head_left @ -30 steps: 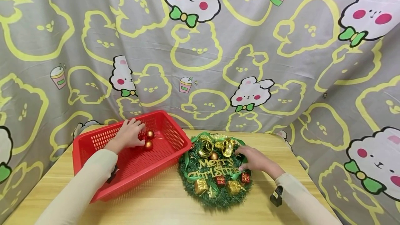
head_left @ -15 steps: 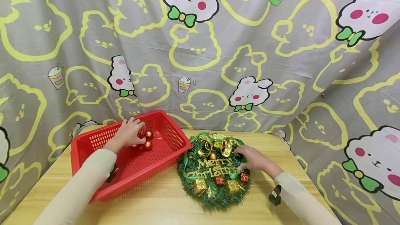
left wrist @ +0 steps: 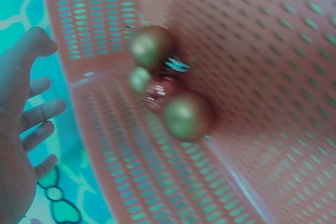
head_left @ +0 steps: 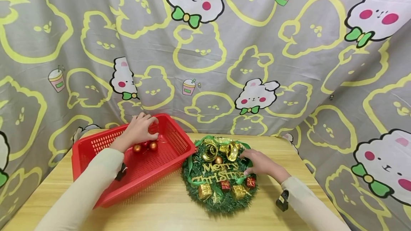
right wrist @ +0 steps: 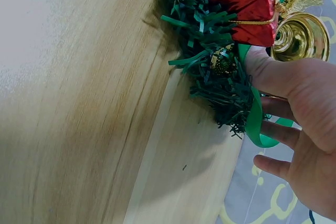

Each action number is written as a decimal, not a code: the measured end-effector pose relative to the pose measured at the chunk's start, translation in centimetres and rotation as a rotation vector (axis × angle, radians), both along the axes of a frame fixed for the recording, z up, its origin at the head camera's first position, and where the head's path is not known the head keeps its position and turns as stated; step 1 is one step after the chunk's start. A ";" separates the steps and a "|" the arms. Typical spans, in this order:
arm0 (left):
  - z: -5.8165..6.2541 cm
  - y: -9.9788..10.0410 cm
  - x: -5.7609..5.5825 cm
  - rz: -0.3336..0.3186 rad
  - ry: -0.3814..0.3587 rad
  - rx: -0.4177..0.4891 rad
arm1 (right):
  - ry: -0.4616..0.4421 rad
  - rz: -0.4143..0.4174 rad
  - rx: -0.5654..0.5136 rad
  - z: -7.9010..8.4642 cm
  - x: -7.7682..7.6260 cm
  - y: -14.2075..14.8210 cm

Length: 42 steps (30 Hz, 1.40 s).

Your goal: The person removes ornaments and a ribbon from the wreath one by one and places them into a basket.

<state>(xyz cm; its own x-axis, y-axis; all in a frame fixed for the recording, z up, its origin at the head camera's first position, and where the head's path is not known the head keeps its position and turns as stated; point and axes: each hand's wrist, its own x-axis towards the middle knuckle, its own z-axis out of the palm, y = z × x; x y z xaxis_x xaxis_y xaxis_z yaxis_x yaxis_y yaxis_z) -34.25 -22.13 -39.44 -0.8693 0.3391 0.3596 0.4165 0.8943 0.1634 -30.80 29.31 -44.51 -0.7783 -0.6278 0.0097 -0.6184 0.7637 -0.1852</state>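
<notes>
Wreath (head_left: 221, 172) on table (head_left: 167, 213), gold lettering (head_left: 219, 167) reading "Merry Christm…" (last letters unclear). Right hand (head_left: 260, 162) grips wreath's right edge. Left hand (head_left: 138, 131), fingers apart, holding nothing, near balls (head_left: 153, 146) in red basket (head_left: 147, 161).

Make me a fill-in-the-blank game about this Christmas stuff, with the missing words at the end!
1. Shiny gold letters on the round green tinsel wreath spell "Merry ____".
2. In the head view, shiny round copper-coloured balls lie inside a rectangular plastic basket coloured ____.
3. The bare hand touching the wreath is the person's ____ one.

Missing words: Christmas; red; right.
</notes>
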 end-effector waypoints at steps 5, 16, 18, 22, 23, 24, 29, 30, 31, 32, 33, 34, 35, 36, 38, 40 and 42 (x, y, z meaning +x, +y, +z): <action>1.8 1.7 0.2 -0.018 0.011 0.018 | -0.005 -0.003 -0.003 0.1 0.2 -0.1; 4.4 6.5 0.8 -0.156 0.051 0.040 | -0.008 -0.001 -0.010 0.2 0.4 -0.1; 4.7 7.6 1.0 -0.183 0.062 0.031 | -0.006 0.002 -0.012 0.2 0.4 -0.1; 5.2 9.7 1.3 -0.250 0.090 0.005 | 0.000 0.003 -0.009 0.2 0.5 -0.2; 5.3 10.3 1.4 -0.267 0.097 -0.003 | 0.001 0.004 -0.009 0.2 0.6 -0.2; 5.4 10.8 1.5 -0.284 0.103 -0.012 | 0.001 0.003 -0.009 0.3 0.6 -0.2; 5.9 13.2 2.0 -0.363 0.133 -0.064 | -0.004 -0.001 -0.015 0.4 0.6 -0.2; 6.0 13.7 2.0 -0.377 0.135 -0.073 | -0.005 -0.003 -0.016 0.4 0.6 -0.2; 6.1 14.2 2.1 -0.387 0.141 -0.085 | -0.005 -0.004 -0.017 0.4 0.6 -0.2; 6.1 14.7 2.2 -0.398 0.140 -0.092 | -0.005 -0.005 -0.018 0.4 0.6 -0.2; 6.1 15.2 2.2 -0.406 0.138 -0.099 | -0.002 -0.004 -0.019 0.4 0.6 -0.2; 6.1 15.7 2.3 -0.414 0.140 -0.108 | -0.003 -0.004 -0.021 0.3 0.5 -0.2; 6.0 16.1 2.3 -0.418 0.143 -0.126 | 0.003 0.001 -0.021 0.3 0.5 -0.2; 5.9 16.6 2.4 -0.423 0.145 -0.140 | 0.001 0.000 -0.024 0.3 0.5 -0.2; 5.6 17.4 2.5 -0.436 0.149 -0.165 | 0.007 0.005 -0.024 0.3 0.5 -0.2; 5.1 18.1 2.6 -0.452 0.157 -0.189 | 0.008 0.008 -0.023 0.2 0.5 -0.2; 4.6 18.8 2.7 -0.475 0.155 -0.203 | 0.010 0.006 -0.021 0.2 0.5 -0.2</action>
<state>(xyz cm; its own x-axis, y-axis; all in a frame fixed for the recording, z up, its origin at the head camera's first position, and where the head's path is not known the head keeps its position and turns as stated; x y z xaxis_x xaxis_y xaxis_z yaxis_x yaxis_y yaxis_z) -31.53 -3.32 -34.83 -0.5452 0.7581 0.3579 0.7881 0.6090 -0.0893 -30.28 29.15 -44.29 -0.7746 -0.6318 0.0304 -0.6245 0.7562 -0.1953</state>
